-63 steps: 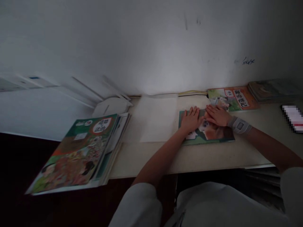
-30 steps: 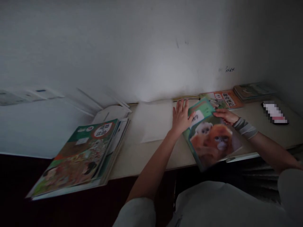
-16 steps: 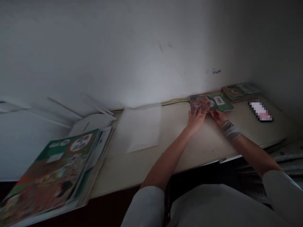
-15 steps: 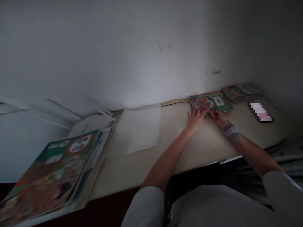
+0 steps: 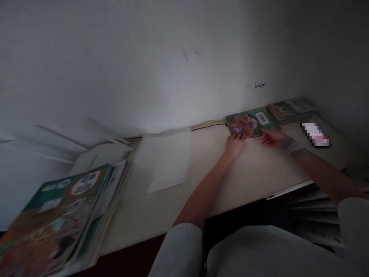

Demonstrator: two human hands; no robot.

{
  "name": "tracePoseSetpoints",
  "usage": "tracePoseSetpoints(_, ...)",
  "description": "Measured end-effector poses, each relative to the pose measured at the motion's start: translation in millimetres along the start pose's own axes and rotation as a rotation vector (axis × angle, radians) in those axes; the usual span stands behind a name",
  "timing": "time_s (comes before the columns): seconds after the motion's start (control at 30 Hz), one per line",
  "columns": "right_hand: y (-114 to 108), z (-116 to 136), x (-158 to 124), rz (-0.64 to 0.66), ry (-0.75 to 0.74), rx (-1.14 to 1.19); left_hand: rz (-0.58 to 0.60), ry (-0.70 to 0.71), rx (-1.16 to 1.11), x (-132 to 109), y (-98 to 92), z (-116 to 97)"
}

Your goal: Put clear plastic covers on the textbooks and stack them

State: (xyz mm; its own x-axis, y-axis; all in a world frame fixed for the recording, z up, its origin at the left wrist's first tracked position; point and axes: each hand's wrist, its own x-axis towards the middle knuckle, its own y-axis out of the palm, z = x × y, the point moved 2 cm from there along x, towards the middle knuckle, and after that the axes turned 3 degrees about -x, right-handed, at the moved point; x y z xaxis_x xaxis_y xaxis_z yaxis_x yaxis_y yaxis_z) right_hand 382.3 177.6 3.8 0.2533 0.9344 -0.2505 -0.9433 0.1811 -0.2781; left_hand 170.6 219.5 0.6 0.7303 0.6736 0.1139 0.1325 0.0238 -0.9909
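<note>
A green book with monkeys on its cover (image 5: 252, 121) lies flat at the back of the table, against the wall. My left hand (image 5: 235, 144) rests at the book's near left corner, fingers curled onto its edge. My right hand (image 5: 272, 137), with a grey band on the wrist, lies on the table just in front of the book's near right edge, its fingers loosely bent and touching or almost touching it. Nothing is lifted.
A stack of books with a green cover on top (image 5: 54, 215) hangs over the table's left end. A white sheet (image 5: 168, 161) lies mid-table (image 5: 201, 181). More books (image 5: 290, 109) and a dark phone-like object (image 5: 315, 134) sit far right. White papers (image 5: 98, 152) lean at the wall.
The monkey book was lifted from in front of me, turned, and set down at the back by the wall. Both hands now rest at its near edge.
</note>
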Motion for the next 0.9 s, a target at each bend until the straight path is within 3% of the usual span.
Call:
tracePoseSetpoints(0.1,-3.8,21.0,10.1,-0.066,-0.092,-0.25,-0.041,-0.022,-0.045,14.4,-7.0,0.5)
tracePoseSetpoints(0.23,12.2,44.6,34.9,-0.181,-0.324,-0.686,-0.118,-0.111,-0.084,53.8,-13.8,-1.4)
tracePoseSetpoints(0.37,29.9,33.4,53.4,-0.129,-0.349,-0.978,-0.004,-0.209,-0.091,75.6,-0.5,-0.5)
tracePoseSetpoints(0.6,3.9,-5.0,55.6,-0.105,-0.283,-1.132,0.044,-0.247,-0.111,56.3,21.6,16.8)
tracePoseSetpoints(0.73,-9.8,-10.1,60.1,-0.146,-0.312,-1.183,0.04,-0.271,-0.123,57.7,21.8,21.7)
tracePoseSetpoints(0.9,-9.1,-13.6,68.2,-0.188,-0.355,-1.19,-0.021,-0.266,-0.11,64.3,26.5,23.1)
